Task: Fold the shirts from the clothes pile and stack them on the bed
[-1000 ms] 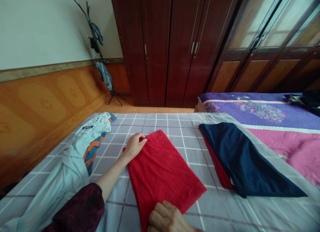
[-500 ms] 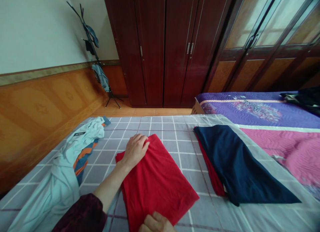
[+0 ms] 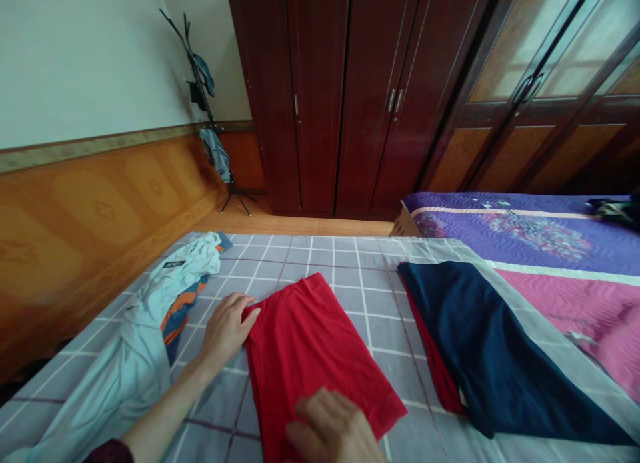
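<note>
A red garment (image 3: 310,356), shaped like folded shorts, lies on the checked bedsheet in front of me. At its upper left corner is my left hand (image 3: 229,326), the thumb and fingers closed on the cloth edge. My right hand (image 3: 337,426) is over the garment's lower part, near the bottom of the view. Motion smears its fingers, and I cannot tell whether they grip the cloth. To the right lies a folded navy garment (image 3: 480,343) with a red one (image 3: 435,363) showing from under its left edge.
A pale mint shirt (image 3: 135,356) stretches along the bed's left side, with a blue and orange striped cloth (image 3: 183,310) partly under it. A second bed with a purple and pink cover (image 3: 565,283) adjoins at right. Behind stand a dark red wardrobe (image 3: 320,103) and a coat rack (image 3: 205,93).
My left hand has shifted from the red garment's upper edge left and down to its corner. My right hand has come further into view, over the cloth. The camera has turned slightly left.
</note>
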The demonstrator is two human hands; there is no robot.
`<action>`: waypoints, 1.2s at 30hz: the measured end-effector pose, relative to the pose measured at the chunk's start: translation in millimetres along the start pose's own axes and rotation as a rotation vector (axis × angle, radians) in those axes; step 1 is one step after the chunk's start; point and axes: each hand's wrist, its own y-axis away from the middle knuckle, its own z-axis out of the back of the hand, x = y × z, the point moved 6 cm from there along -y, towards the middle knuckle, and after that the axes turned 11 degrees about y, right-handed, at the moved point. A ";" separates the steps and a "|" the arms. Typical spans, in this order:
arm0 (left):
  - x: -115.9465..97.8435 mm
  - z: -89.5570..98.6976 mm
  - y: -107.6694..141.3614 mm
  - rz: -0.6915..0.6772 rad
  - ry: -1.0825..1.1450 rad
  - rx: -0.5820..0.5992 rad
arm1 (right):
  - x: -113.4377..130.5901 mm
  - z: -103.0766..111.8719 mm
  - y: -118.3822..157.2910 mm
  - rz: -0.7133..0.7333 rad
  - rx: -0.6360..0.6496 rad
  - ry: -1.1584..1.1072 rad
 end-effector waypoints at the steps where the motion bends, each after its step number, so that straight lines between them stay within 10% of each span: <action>1: 7.6 2.0 4.4 0.023 0.018 -0.013 | -22.4 8.1 -13.3 -0.111 0.078 -0.077; 4: 20.8 2.1 9.6 0.054 0.081 -0.053 | -99.0 14.7 -48.7 -0.431 0.210 -0.079; 10: 20.1 -4.8 4.6 -0.013 0.204 -0.070 | -201.9 -54.6 -64.4 -0.769 0.416 -0.028; 36: 48.6 0.2 -3.7 0.055 0.207 -0.057 | -210.9 -87.1 -52.4 -0.838 0.323 0.030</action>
